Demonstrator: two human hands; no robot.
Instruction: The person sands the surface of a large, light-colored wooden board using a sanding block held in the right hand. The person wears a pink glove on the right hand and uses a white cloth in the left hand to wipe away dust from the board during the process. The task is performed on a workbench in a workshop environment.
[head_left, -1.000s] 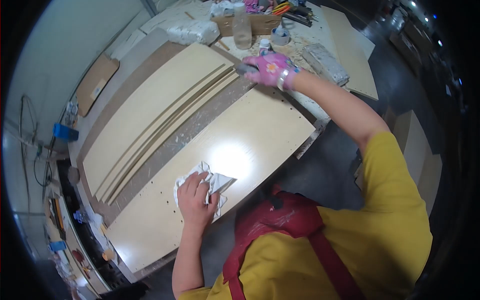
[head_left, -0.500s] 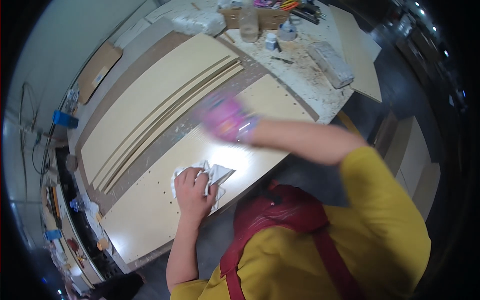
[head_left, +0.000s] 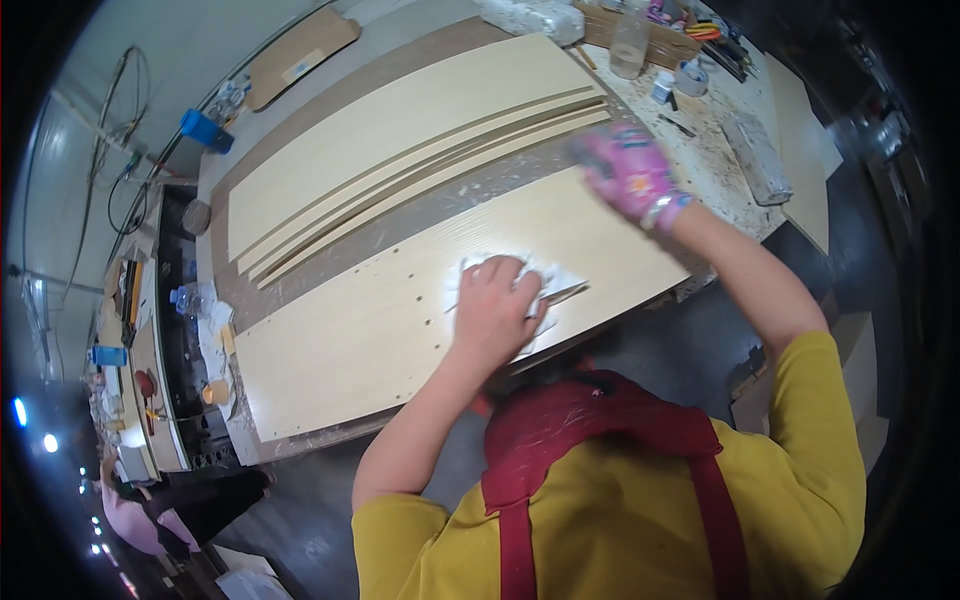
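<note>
A long pale wooden panel [head_left: 340, 345] with rows of small dark holes lies along the near side of the table. My bare left hand [head_left: 495, 305] presses a crumpled white cloth [head_left: 562, 276] onto the panel's middle, its fingers curled over the cloth. A thin pointed edge sticks out at the cloth's right side; its kind is unclear. My right hand [head_left: 630, 178], in a pink flowered glove with grey fingertips, is over the panel's far right end. Its fingers are smeared by motion, so any hold is unclear.
More pale boards [head_left: 400, 130] and narrow strips lie beyond the panel. At the far right are a clear bottle [head_left: 629, 45], a small white bottle [head_left: 663, 86], a tape roll [head_left: 691, 76] and a grey block [head_left: 757, 158]. Another person [head_left: 140, 515] is at the lower left.
My gloved right hand has swung right, from the panel's middle to its right end. My left hand stays on the cloth. The whole view has shifted and turned.
</note>
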